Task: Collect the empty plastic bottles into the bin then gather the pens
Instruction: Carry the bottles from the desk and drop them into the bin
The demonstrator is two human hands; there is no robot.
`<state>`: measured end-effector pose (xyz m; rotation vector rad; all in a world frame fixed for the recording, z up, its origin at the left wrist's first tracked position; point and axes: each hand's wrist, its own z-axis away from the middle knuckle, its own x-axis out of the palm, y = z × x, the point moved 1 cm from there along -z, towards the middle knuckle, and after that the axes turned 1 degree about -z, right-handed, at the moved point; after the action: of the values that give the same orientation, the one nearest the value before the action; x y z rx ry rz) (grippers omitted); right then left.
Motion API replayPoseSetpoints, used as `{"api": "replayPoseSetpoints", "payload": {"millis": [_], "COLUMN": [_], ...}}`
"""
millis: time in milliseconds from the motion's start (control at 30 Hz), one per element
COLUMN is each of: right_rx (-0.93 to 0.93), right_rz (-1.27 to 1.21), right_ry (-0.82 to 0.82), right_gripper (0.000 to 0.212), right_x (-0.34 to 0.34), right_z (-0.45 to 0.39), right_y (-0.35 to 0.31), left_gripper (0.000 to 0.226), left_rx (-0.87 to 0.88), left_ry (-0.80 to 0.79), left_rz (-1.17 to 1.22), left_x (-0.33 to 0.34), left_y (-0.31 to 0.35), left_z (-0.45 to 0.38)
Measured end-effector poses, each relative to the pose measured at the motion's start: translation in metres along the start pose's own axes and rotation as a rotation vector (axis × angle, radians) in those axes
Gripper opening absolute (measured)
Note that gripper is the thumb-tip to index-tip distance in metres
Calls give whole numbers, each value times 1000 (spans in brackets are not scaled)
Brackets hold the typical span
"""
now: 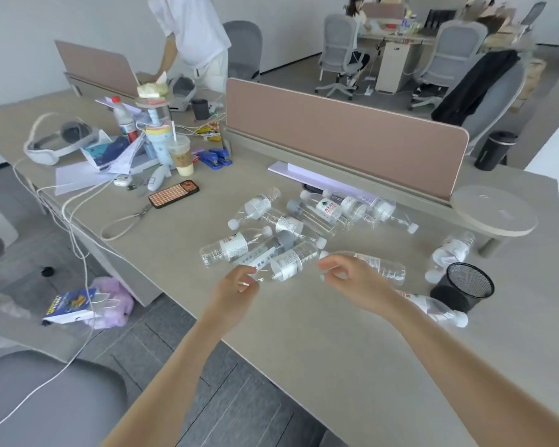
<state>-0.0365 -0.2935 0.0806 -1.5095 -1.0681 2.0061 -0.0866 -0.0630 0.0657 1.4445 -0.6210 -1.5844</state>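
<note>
Several empty clear plastic bottles lie on their sides across the beige desk point(304, 333). My left hand point(236, 287) hovers with curled fingers at the base of one white-labelled bottle point(288, 262), fingertips just short of it. My right hand point(352, 279) is curled over the neck of another bottle point(384, 267), whose white cap point(323, 254) shows beside my thumb; whether it grips is hidden. Under my right forearm lies another bottle point(439, 312). A black mesh pen cup point(468, 285) lies tipped over at the right. I see no pens or bin.
A pink desk divider point(346, 133) stands behind the bottles. A phone point(174, 194), cords, a drink cup point(182, 154), blue staplers point(216, 158) and papers crowd the left. A round stand point(494, 211) and a black tumbler point(496, 150) are at the right. A person stands at the far side.
</note>
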Motion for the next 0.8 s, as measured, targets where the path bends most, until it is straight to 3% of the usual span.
{"api": "replayPoseSetpoints", "payload": {"millis": [233,500,600,700,800], "right_rx": [21,114,153,60,-31], "right_rz": [193,686,847,1020,1140], "right_ry": [-60,-73,-157,-191,-108], "right_gripper": [37,67,73,85,98], "right_x": [46,97,112,120,128], "right_z": [-65,-137,-157,-169,-174], "right_y": [16,22,26,26,40], "left_gripper": [25,25,22,19,22], "left_rx": [-51,-19,-12,28,45], "left_ry": [-87,-309,-360,-402,-438], "left_rz": [-46,-91,-117,-153,-165], "left_x": [-17,-44,-54,-64,-71], "left_y": [-32,-48,-52,-55,-60], "left_z": [-50,-141,-169,-192,-209]}}
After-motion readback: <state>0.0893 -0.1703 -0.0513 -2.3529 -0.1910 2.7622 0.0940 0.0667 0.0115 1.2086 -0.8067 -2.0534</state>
